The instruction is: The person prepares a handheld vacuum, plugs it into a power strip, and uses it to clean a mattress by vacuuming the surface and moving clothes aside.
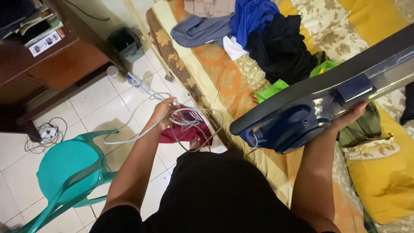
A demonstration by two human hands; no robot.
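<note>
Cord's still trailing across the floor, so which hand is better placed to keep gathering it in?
Probably the left hand: it already grips loops of the white cord. The right hand is occupied propping up the blue appliance over the bed.

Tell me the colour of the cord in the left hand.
The cord looped in the left hand is white; the head view shows it best.

Single head view, steeply downward, close over hands; floor (108, 103) left, bed (215, 73) right.

Teal plastic chair (64, 172), dark bin (126, 43), clothes heap (258, 30) (on the bed (379, 172)), wooden cabinet (56, 64)
</note>
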